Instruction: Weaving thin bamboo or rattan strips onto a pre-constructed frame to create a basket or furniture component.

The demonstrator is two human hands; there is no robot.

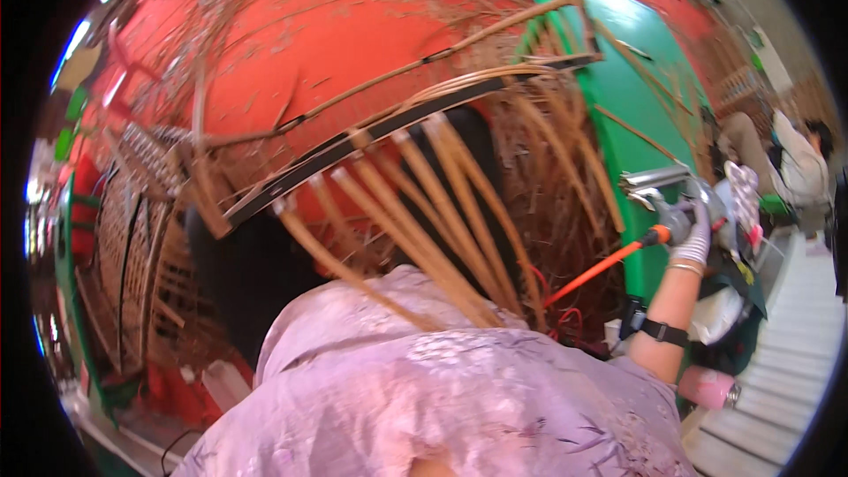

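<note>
In a pale glove, my right hand (pixel 696 238) is closed round a silver air staple gun (pixel 673 203) over the edge of the green table at the right. An orange air hose (pixel 596 274) runs from the gun down toward my lap. Across my knees lies a long frame of cane with a dark flat bar (pixel 340 148). Several flat tan strips (pixel 424 238) are fixed along this bar, and their loose ends reach to my lap. My left hand does not show.
Beyond the frame is a red floor (pixel 344 26) strewn with cane scraps. The green table (pixel 632 106) carries loose cane strips. Woven panels (pixel 132 256) stand at the left. A pink bottle (pixel 707 386) lies by my right arm. Another person (pixel 799 155) sits at the far right.
</note>
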